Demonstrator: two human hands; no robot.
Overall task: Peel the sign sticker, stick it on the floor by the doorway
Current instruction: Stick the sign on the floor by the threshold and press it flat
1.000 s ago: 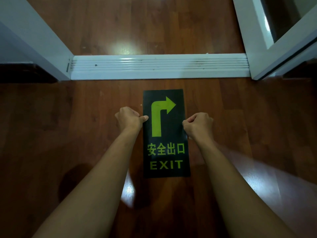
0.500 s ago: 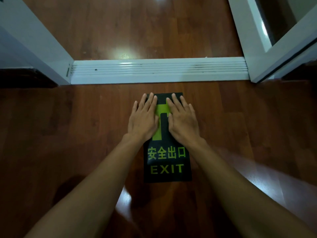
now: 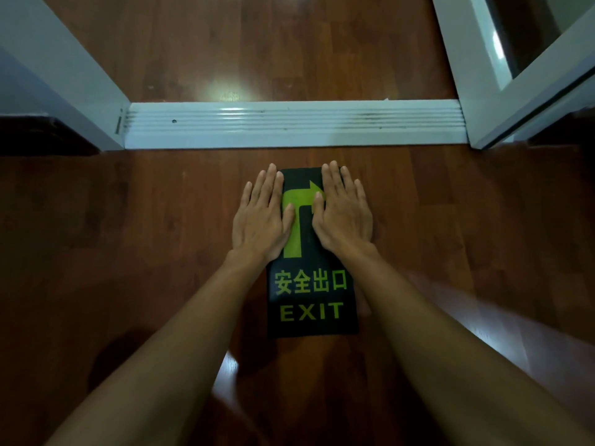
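A black sign sticker [image 3: 311,300] with a yellow-green right-turn arrow, Chinese characters and the word EXIT lies flat on the brown wooden floor [image 3: 128,252], just in front of the white door threshold [image 3: 289,125]. My left hand [image 3: 262,217] rests palm down, fingers straight, over the sticker's upper left edge. My right hand [image 3: 344,214] lies flat the same way over the upper right edge. Part of the arrow shows between the two hands. Neither hand holds anything.
A white door frame post [image 3: 64,75] stands at the left of the doorway. A white door or frame with a glass panel [image 3: 515,66] stands at the right. Wooden floor continues beyond the threshold. Light glare marks the floor at lower right.
One second ago both hands pinched the sticker's side edges. They opened and pressed flat on its upper part, then slid apart toward the side edges, uncovering more of the arrow.
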